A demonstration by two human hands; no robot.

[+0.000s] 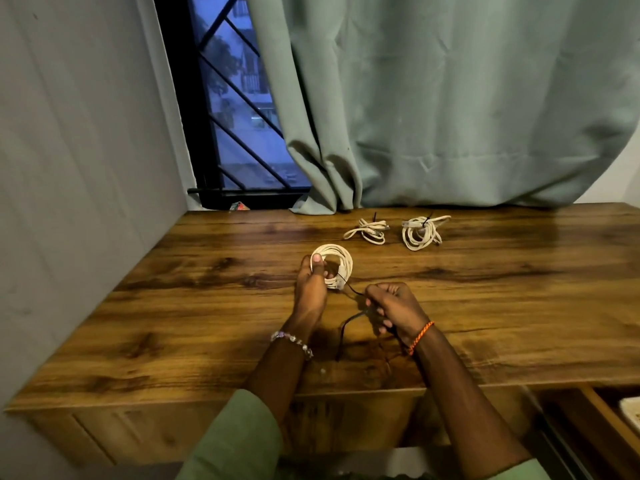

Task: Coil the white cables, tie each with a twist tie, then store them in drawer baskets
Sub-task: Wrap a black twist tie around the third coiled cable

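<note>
My left hand (313, 284) grips a coiled white cable (341, 263) held upright just above the wooden table (207, 306), thumb pressed on the coil's left side. A thin black twist tie (353, 318) runs from the coil's lower edge to my right hand (393, 306), which pinches it; its loose end hangs down toward the table. Two more white cable coils lie at the back of the table, the left one (367, 232) and the right one (420, 233), each with a black tie around it.
A green curtain (450, 116) hangs behind the table, touching its far edge. A barred window (235, 116) stands at the back left beside a grey wall (69, 168). An open drawer (602, 420) with a white basket (631, 412) shows at the lower right.
</note>
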